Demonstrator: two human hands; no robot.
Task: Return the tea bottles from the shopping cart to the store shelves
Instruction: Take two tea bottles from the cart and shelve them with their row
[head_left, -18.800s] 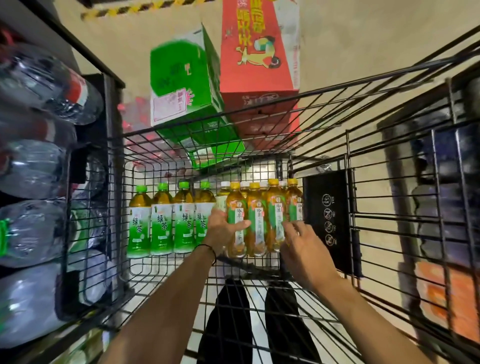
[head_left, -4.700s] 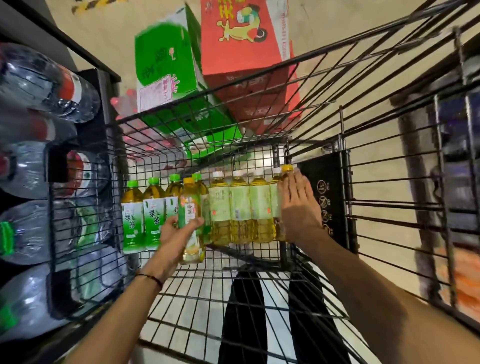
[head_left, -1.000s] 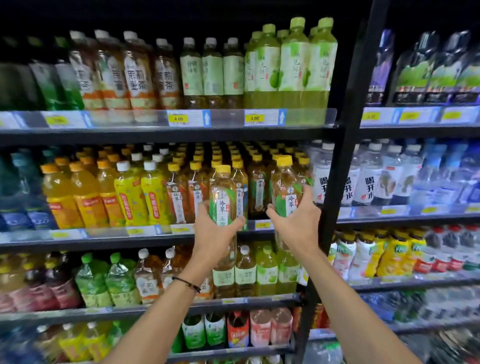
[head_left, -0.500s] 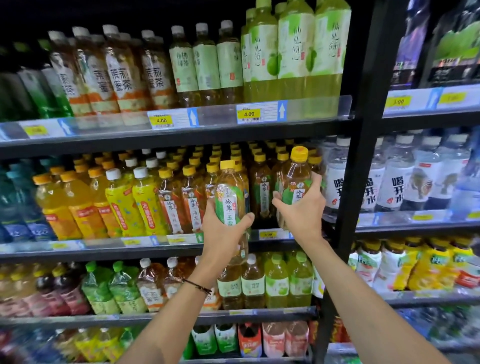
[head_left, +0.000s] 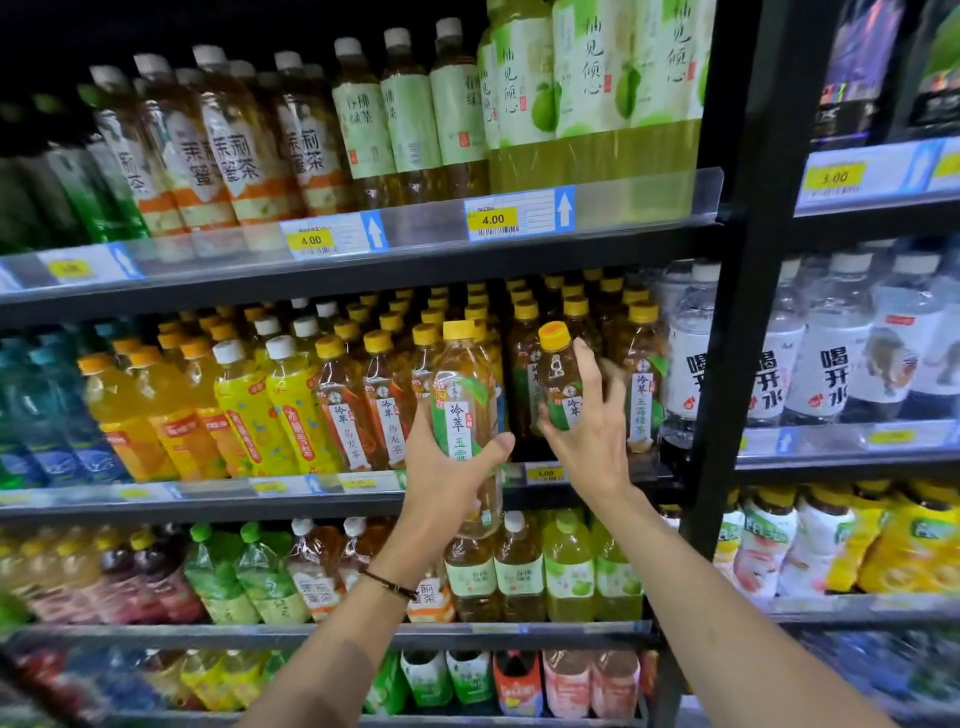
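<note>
**Rack** (head_left: 737, 260): black, with several tiers, and filling the head view. A dark upright post is dividing it into a wide left bay and a narrower right bay.

**Middle shelf** (head_left: 104, 512): carrying packed rows of drinks behind a clear rail.

**Tea rows** (head_left: 358, 410): amber bottles with yellow caps, standing upright many deep at the centre of the middle shelf.

**Juice** (head_left: 291, 415): yellow bottles standing just left of the tea rows.

**Water** (head_left: 691, 374): clear bottles with white labels standing just right of the tea and continuing past the post.

**Green bottles** (head_left: 587, 78): tall with pale labels, standing on the tier above.

**Left hand** (head_left: 452, 478): wrapping thumb and fingers round the lower half of the left bottle.

**Right hand** (head_left: 592, 447): clasping the right bottle from the side and below, with the fingers curling behind it.

**Left bottle** (head_left: 462, 395): tea with a green label, being held upright in front of the middle shelf. Its base is hanging below the rail.

**Right bottle** (head_left: 558, 384): tea, tilting slightly and sitting among the front tea rows near the water. The palm is hiding its base, so whether it is touching the shelf cannot be told.

**Price tag** (head_left: 492, 219): yellow, reading 4.00, sitting on the upper rail.

**Wristband** (head_left: 389, 587): dark and thin, circling the left wrist.
</note>
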